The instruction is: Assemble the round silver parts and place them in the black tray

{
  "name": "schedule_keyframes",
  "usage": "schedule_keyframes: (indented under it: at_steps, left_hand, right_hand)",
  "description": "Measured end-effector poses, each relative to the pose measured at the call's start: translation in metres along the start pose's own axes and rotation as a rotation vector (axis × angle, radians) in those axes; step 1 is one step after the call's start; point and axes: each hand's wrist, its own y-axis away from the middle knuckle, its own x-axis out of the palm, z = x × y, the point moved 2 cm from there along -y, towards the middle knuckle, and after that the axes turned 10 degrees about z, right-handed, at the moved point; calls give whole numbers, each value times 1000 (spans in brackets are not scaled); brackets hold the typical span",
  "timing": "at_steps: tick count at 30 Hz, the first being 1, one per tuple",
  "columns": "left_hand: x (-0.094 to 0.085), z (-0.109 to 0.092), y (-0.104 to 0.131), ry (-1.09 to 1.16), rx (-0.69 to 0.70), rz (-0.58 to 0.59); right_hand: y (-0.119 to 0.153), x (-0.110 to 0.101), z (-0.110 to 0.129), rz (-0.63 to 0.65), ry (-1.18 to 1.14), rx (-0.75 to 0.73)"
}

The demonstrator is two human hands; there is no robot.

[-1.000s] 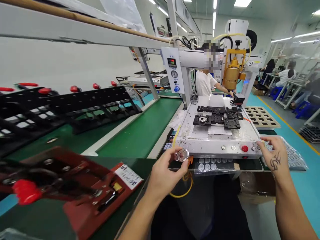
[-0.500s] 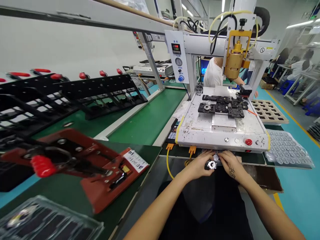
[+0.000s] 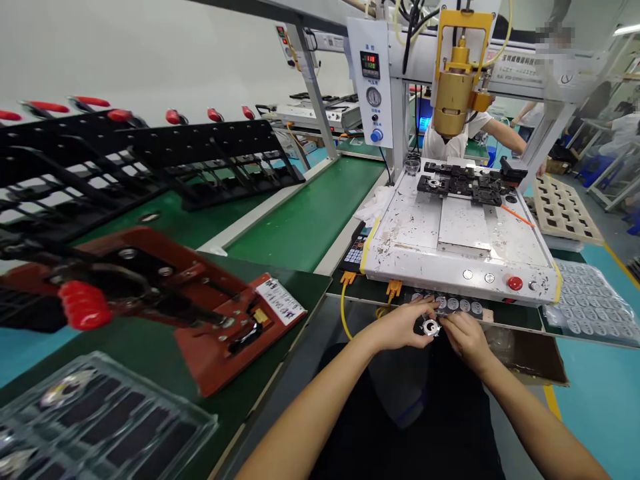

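My left hand grips a small round watch-like part, silver with a dark opening, between thumb and fingers. Close against the part's right edge are the bent, pinched fingers of my right hand; what they hold, if anything, is hidden. Just behind both hands, a sheet of round clear pieces lies along the bench edge below the machine.
The white dispensing machine carries black fixtures under a gold head. At left stand a brown toggle clamp and a clear tray. A co-worker's arm shows behind the machine.
My right hand has drawn back from the sheet of round pieces to the watch-like part in my left hand. More of the sheet shows. The camera view has shifted.
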Motion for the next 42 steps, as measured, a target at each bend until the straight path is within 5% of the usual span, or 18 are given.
schedule_keyframes:
  at_steps: [5, 11, 15, 19, 22, 35, 42]
  left_hand:
    - [5, 6, -7, 0, 22, -92]
    - [16, -9, -11, -101, 50, -292]
    - [26, -28, 15, 242, -29, -394]
    - [36, -42, 45, 860, -73, -444]
    - [40, -53, 61, 1086, -114, -488]
    - [42, -69, 104, 1207, -40, -630]
    - [44, -76, 114, 1094, -33, -635]
  right_hand:
    - [30, -16, 14, -91, -80, 58]
    - [33, -56, 24, -190, -342, 464]
    - [20, -72, 43, -164, -644, 642]
    - [-1, -71, 66, -121, -856, 649]
    - [-15, -61, 73, -48, -1034, 645]
    - [-30, -41, 88, 284, -1204, 554]
    - [-52, -47, 109, 322, -849, 363]
